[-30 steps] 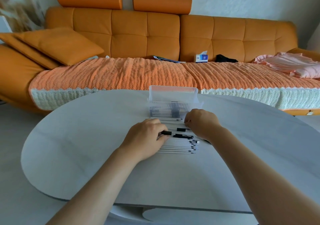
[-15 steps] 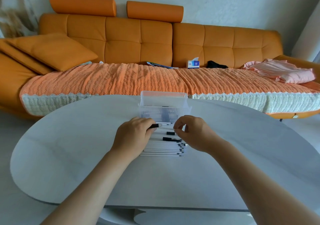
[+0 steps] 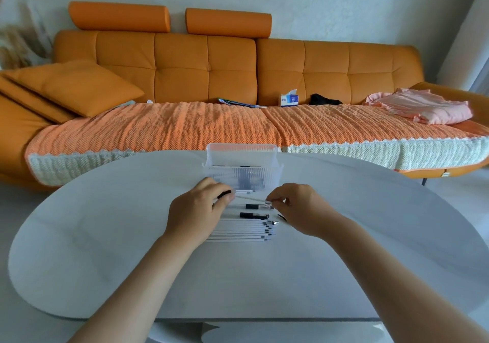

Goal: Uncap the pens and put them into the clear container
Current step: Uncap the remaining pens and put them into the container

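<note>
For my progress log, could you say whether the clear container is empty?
Not empty: pens lie inside the clear container, dark parts showing through its ribbed front wall.

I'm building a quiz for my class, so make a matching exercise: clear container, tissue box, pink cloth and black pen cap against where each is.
1 clear container
2 tissue box
3 pink cloth
4 black cap

A pinched by the left hand
B right end of the sofa
C on the table
D middle of the sofa

Pairs: 1-C, 2-D, 3-B, 4-A
</note>
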`<move>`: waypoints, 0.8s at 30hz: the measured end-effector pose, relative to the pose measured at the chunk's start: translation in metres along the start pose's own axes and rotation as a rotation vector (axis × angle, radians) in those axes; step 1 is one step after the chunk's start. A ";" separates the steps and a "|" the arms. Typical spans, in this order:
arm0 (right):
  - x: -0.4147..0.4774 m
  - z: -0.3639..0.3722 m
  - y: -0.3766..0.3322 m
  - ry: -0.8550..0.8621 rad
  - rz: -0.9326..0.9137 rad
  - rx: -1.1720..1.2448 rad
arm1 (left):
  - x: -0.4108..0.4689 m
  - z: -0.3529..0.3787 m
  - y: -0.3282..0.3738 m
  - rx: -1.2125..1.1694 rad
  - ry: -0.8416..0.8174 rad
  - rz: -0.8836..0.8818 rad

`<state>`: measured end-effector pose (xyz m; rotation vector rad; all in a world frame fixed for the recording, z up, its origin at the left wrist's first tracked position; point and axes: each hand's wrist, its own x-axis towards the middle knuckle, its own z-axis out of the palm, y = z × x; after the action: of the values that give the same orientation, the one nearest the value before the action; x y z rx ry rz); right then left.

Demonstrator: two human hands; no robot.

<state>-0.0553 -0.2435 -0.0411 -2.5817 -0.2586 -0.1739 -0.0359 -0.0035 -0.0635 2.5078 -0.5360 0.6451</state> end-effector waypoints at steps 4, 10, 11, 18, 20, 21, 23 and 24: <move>-0.006 -0.007 0.002 0.043 0.038 0.012 | -0.002 -0.006 -0.001 0.015 -0.041 -0.056; -0.014 -0.006 -0.003 0.040 0.022 0.009 | -0.010 -0.013 0.006 -0.071 -0.139 -0.081; -0.015 -0.006 -0.004 0.044 0.022 0.013 | -0.011 -0.014 0.006 -0.082 -0.145 -0.085; -0.019 -0.004 -0.010 0.065 0.004 0.027 | -0.013 -0.019 0.001 -0.159 -0.193 -0.120; -0.020 -0.004 -0.011 0.067 -0.006 0.019 | -0.012 -0.020 0.001 -0.196 -0.210 -0.124; -0.021 -0.003 -0.011 0.070 -0.012 0.011 | -0.012 -0.021 0.001 -0.204 -0.220 -0.121; -0.021 -0.004 -0.012 0.095 -0.023 0.003 | -0.012 -0.023 0.001 -0.203 -0.241 -0.112; -0.021 -0.005 -0.012 0.114 -0.028 0.001 | -0.012 -0.024 0.001 -0.201 -0.255 -0.113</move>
<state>-0.0791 -0.2393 -0.0352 -2.5576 -0.2535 -0.3296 -0.0539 0.0114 -0.0510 2.4201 -0.5164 0.2178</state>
